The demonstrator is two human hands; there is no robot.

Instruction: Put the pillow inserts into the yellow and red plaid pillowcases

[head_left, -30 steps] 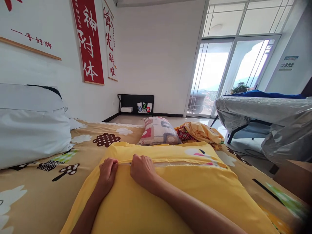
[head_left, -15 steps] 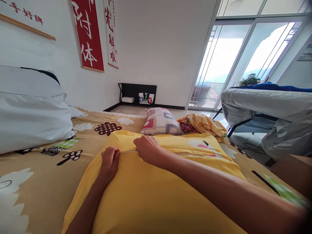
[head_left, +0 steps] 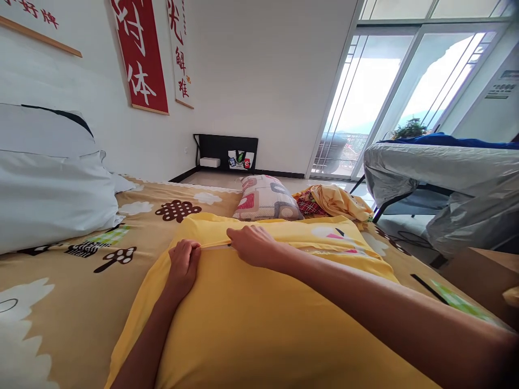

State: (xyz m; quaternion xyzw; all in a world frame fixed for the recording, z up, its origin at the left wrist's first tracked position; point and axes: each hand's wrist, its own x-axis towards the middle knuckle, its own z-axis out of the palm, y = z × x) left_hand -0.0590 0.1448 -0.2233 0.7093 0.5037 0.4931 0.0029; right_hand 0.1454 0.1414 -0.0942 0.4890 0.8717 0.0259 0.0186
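Note:
A yellow pillowcase with a plump filling lies in front of me, its zipped opening running across near the far edge. At the left end of that opening, my left hand is closed, its fingers pinching the cloth. My right hand is curled into a pinch on the zipper, a little right of the left hand. The zipper pull itself is mostly hidden by my fingers. Right of my right hand, the opening shows a pale strip beside a printed pink-and-white figure.
The pillowcase rests on a patterned tan bedsheet. White pillows are stacked at left. Beyond lie a patterned pillow and crumpled yellow cloth. At right stand a plastic-covered table and a cardboard box.
My right hand has shifted slightly right along the zipper, widening the gap to my left hand. My left hand keeps its hold. The view has turned slightly.

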